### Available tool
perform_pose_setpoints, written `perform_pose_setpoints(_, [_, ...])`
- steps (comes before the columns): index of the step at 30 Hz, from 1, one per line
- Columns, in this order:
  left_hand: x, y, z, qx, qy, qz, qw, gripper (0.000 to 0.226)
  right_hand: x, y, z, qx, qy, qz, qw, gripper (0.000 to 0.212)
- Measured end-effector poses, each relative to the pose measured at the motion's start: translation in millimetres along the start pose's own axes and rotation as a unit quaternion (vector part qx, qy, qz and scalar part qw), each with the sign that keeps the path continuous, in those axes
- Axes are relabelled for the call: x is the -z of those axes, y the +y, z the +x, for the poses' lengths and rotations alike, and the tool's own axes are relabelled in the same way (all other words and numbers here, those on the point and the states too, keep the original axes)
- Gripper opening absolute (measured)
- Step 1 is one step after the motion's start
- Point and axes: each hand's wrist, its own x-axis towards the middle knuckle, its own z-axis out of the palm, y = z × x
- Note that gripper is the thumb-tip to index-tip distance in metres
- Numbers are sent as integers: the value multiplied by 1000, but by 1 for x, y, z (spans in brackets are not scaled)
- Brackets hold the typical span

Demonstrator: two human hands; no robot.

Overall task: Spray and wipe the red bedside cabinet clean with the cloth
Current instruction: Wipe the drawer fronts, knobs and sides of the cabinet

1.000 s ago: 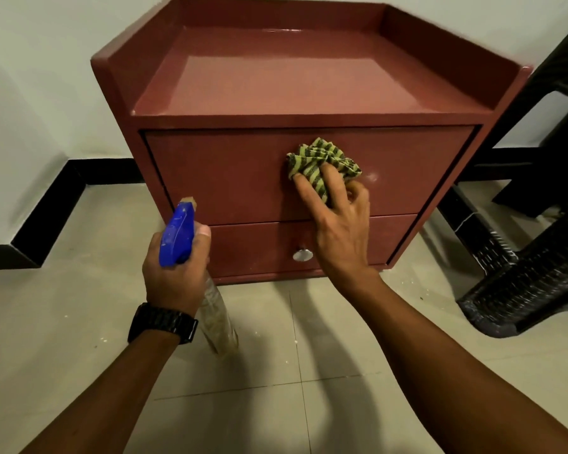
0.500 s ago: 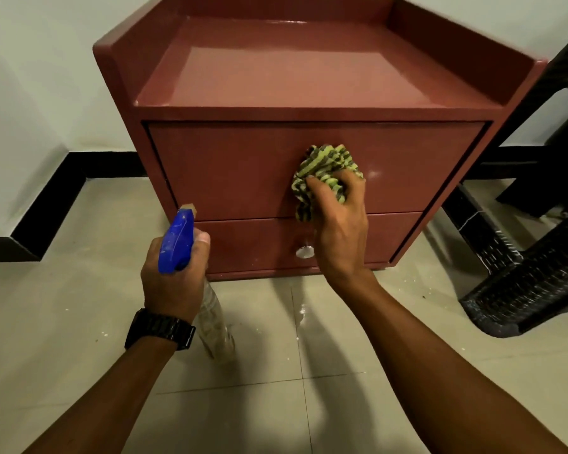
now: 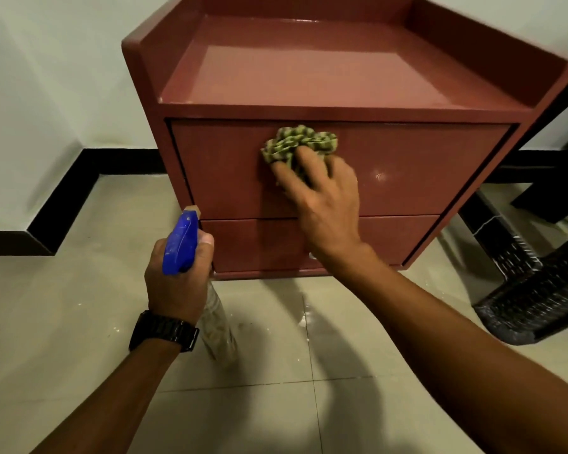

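The red bedside cabinet (image 3: 423, 172) stands on the floor against the wall, with two drawer fronts and a rimmed top. My right hand (image 3: 325, 201) presses a bunched green striped cloth (image 3: 295, 142) against the upper drawer front, left of its middle. A pale smudge (image 3: 380, 176) shows on that drawer to the right of my hand. My left hand (image 3: 174, 283), with a black watch on the wrist, grips a clear spray bottle (image 3: 217, 326) with a blue trigger head (image 3: 181, 242), held low in front of the cabinet's lower left corner. My right wrist hides most of the lower drawer's knob.
A dark woven chair (image 3: 535, 296) stands close to the cabinet's right side. The floor is pale tile (image 3: 63, 322) with small white specks, and a black skirting (image 3: 63, 208) runs along the white wall on the left.
My right hand has slid the cloth leftward and slightly up across the upper drawer front. The view has shifted, so the cabinet sits further right. My left hand keeps the bottle in place.
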Motion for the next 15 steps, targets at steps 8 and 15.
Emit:
perform_pose_setpoints(8, [-1, 3, -2, 5, -14, 7, 1000, 30, 9, 17, -6, -115, -24, -38, 992, 22])
perform_pose_setpoints(15, [18, 4, 5, 47, 17, -12, 999, 27, -1, -3, 14, -135, 65, 27, 988, 29])
